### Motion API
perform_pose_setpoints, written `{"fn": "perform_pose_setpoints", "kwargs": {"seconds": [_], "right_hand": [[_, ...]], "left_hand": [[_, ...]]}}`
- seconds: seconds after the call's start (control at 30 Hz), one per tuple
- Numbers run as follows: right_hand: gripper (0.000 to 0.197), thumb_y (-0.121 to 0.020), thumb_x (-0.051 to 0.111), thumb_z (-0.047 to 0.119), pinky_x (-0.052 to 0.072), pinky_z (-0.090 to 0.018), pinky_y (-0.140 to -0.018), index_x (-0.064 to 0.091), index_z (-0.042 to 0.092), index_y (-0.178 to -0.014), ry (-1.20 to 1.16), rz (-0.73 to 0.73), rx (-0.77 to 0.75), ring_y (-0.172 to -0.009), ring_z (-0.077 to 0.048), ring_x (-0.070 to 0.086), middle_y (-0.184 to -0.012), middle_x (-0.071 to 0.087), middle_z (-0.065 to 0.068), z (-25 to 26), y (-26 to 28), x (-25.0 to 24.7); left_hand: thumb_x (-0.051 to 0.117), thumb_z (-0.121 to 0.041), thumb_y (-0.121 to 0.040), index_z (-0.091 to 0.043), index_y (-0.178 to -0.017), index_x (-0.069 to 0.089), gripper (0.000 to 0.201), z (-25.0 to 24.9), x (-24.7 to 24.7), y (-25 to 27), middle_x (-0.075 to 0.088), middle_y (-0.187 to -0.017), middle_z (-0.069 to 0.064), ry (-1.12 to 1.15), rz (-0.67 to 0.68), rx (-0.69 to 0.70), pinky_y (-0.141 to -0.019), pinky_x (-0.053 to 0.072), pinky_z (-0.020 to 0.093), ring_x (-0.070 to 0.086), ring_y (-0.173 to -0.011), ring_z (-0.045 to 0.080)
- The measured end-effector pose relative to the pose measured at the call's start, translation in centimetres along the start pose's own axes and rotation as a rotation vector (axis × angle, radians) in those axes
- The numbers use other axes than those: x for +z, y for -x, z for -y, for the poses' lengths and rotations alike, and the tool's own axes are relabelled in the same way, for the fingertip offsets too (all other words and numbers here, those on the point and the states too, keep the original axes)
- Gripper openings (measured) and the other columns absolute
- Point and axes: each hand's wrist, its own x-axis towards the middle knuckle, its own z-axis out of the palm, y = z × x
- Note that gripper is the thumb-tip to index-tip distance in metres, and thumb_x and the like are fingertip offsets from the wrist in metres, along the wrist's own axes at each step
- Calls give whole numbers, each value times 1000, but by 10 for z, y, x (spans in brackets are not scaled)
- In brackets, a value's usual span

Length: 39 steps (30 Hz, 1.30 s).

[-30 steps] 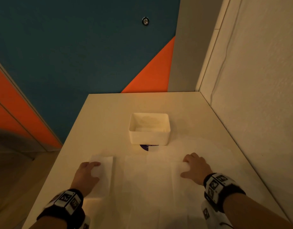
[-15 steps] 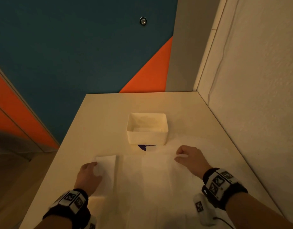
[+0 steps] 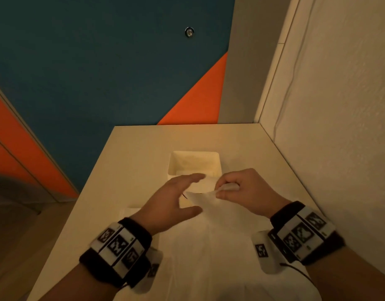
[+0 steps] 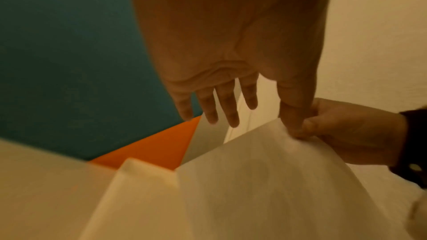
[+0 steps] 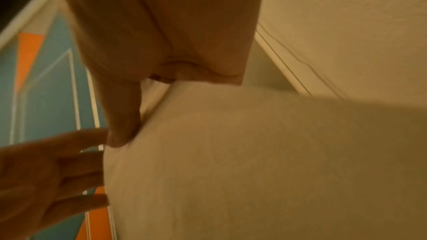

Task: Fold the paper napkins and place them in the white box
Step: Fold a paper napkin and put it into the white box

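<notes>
The white box point(image 3: 194, 164) stands open at the middle of the table. A large white paper napkin point(image 3: 219, 227) is spread in front of it, its far corner raised off the table. My right hand point(image 3: 218, 191) pinches that corner between thumb and fingers; the left wrist view shows the same pinch on the napkin point(image 4: 265, 171). My left hand point(image 3: 187, 193) hovers just left of the raised corner, fingers straight and spread, holding nothing. Its fingers point(image 5: 57, 167) appear beside the napkin point(image 5: 231, 152) in the right wrist view. The box's near wall is partly hidden by both hands.
A folded napkin point(image 3: 130, 211) lies on the table point(image 3: 130, 166) at the left, mostly hidden behind my left wrist. A pale wall point(image 3: 328, 127) runs close along the table's right side. A blue and orange wall point(image 3: 100, 72) rises behind the far edge.
My right hand has lifted the napkin's far corner off the table. My left hand has left the folded napkin and moved up and right toward that corner.
</notes>
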Motion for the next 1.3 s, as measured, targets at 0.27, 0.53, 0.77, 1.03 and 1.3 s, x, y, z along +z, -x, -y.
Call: {"fn": "perform_pose_setpoints", "kwargs": {"seconds": [0.27, 0.53, 0.77, 1.03, 1.3], "right_hand": [[12, -77, 76, 9, 49, -24, -72, 73, 21, -78, -30, -23, -116, -74, -8, 64, -78, 71, 2, 24, -2, -14], [22, -83, 69, 26, 49, -25, -74, 61, 20, -103, -424, -395, 101, -81, -6, 60, -96, 64, 3, 11, 7, -31], [84, -49, 82, 61, 54, -43, -79, 59, 20, -118, -684, -144, 197, -89, -27, 67, -107, 69, -14, 3, 20, -24], [30, -88, 53, -2, 59, -35, -73, 66, 14, -109, -785, -228, 201, -90, -23, 70, -103, 73, -9, 14, 22, -16], [27, -89, 49, -2, 59, -32, -70, 70, 11, -101, -907, -273, 179, -87, -20, 70, -98, 74, -6, 15, 22, -22]], "left_hand": [[62, -39, -88, -28, -86, 71, 15, -30, -10, -26, 62, -62, -13, -27, 102, -7, -54, 39, 21, 54, -56, 2], [57, -20, -92, -16, -76, 69, 20, -40, -13, -23, 67, -69, -3, 676, -303, -219, -55, 50, 22, 62, -60, 11], [53, -21, -94, -12, -92, 68, 17, -51, -16, -20, 72, -79, -1, 1007, -364, -324, -57, 55, 24, 67, -66, 11], [57, -23, -90, -13, -87, 67, 15, -50, -15, -20, 68, -82, 3, 923, -303, -284, -65, 54, 29, 63, -73, 17], [66, -13, -79, -14, -95, 75, 18, -42, -28, -15, 72, -100, 9, 1027, -61, -290, -79, 56, 30, 67, -90, 22]]}}
